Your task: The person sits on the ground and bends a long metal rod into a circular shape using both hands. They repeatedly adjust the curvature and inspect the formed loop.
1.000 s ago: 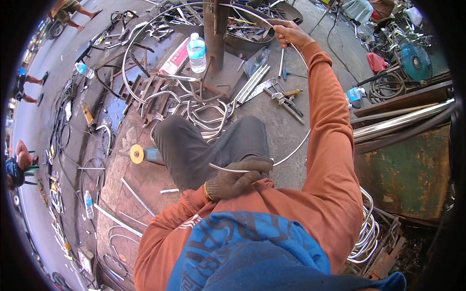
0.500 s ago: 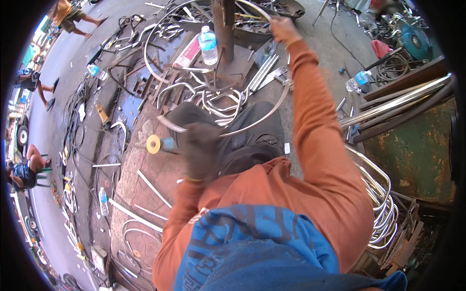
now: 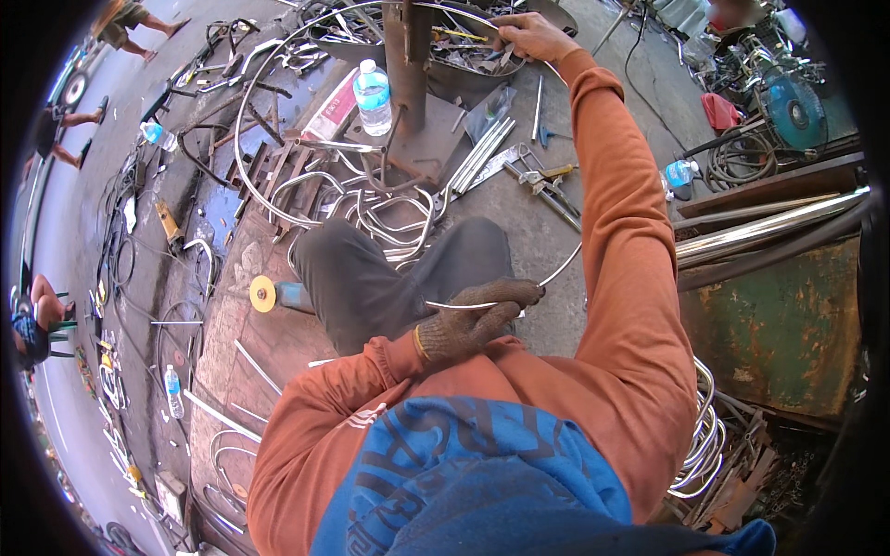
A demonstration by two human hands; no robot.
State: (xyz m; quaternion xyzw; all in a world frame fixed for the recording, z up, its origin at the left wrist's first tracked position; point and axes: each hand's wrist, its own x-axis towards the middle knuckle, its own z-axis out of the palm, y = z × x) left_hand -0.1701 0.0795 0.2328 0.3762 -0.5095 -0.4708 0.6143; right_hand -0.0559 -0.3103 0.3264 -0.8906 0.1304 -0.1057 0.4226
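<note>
A long, thin silvery metal strip (image 3: 237, 148) is bent into a wide open hoop in front of me. It sweeps past the upright rusty post (image 3: 405, 79) at the top and down the left side. My right hand (image 3: 538, 39), bare, is closed on the hoop at its far right, arm stretched out. My left hand (image 3: 477, 320), in a brown knitted glove, holds the strip close to my body, and a free end sticks out past the fingers. Bent metal tubes (image 3: 389, 218) lie in a tangle beyond my folded legs.
An angle grinder (image 3: 295, 296) with a yellow disc lies by my left knee. A water bottle (image 3: 374, 100) stands at the post's base. A clamp-like tool (image 3: 542, 181) lies on the right. Shiny pipes (image 3: 769, 232) jut in from the right. People are at the far left.
My left hand has moved right and nearer my body, along the strip. The hoop has shifted left and looks wider. My right hand stays at its far side.
</note>
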